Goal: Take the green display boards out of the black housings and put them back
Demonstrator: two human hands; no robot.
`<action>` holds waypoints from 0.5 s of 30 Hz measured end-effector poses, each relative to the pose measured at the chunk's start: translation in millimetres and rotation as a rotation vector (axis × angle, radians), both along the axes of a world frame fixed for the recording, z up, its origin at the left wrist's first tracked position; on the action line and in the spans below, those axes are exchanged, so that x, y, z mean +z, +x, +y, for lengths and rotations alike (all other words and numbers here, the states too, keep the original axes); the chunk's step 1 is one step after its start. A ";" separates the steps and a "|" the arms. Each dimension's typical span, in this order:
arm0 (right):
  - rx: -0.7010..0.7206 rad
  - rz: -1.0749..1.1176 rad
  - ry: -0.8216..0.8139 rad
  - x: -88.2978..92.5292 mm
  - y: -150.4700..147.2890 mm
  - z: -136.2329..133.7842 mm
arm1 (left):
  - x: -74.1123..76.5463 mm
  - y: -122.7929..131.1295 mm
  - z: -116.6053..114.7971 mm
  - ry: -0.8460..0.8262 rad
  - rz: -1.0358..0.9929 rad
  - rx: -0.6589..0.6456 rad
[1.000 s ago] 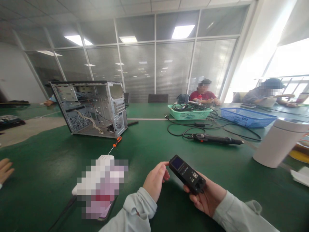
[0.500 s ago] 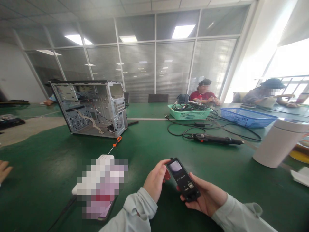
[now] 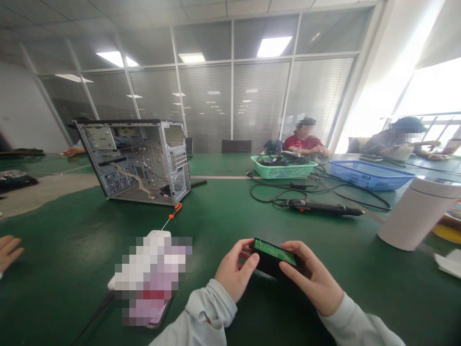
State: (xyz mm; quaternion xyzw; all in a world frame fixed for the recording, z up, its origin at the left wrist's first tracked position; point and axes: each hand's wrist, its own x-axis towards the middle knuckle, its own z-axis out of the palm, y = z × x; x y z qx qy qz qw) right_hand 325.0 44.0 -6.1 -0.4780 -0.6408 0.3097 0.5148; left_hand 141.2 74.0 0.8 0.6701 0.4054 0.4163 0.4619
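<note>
Both my hands hold a small black device [image 3: 272, 258] low over the green table [image 3: 223, 216]. It lies turned over, with a green circuit board showing on top. My left hand [image 3: 234, 271] grips its left end, thumb laid along the near edge. My right hand [image 3: 311, 278] wraps over its right end from above, fingers curled round it. Grey sleeves cover both my wrists.
An open computer case [image 3: 135, 161] stands at the back left, an orange-handled screwdriver [image 3: 172, 214] before it. A blurred white-and-pink object [image 3: 151, 276] lies left of my hands. Behind are an electric screwdriver [image 3: 324, 207] with cables, a green basket [image 3: 284, 168], a blue basket [image 3: 369, 174], a white cylinder [image 3: 418, 211]. Two people sit far back; another hand [image 3: 9, 250] rests at left.
The device has been flipped from screen-up to board-up and turned flatter. My right hand moved from under it to over its right end; my left thumb closed on its near edge.
</note>
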 end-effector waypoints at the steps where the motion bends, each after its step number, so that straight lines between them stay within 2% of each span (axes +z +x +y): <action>1: -0.008 -0.077 0.034 0.6 0.9 -0.8 | 0.3 0.2 -0.7 0.012 0.005 0.002; 5: -0.027 -0.312 0.157 1.2 4.3 -2.9 | 1.1 0.7 -3.2 0.052 0.022 -0.019; 15: -0.008 -0.452 0.281 7.3 2.3 -5.4 | 0.7 1.7 -1.3 -0.040 -0.019 -0.071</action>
